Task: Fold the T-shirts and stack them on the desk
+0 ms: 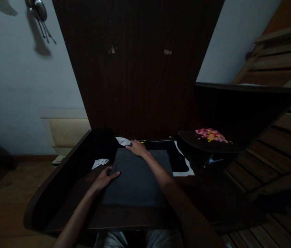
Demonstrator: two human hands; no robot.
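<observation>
My left hand [105, 177] is at the left edge of the grey rectangle [135, 182], thumb spread over its top; my right hand [138, 148] curves loosely at the far edge. Whether either truly grips, I can't tell. The rectangle lies on the counter [96, 220], flat and squared already, I judge; what's left, this view doesn't settle. Beyond it shows a black piece [179, 158]; right, colourful bits [211, 134] on a shelf [186, 137].
</observation>
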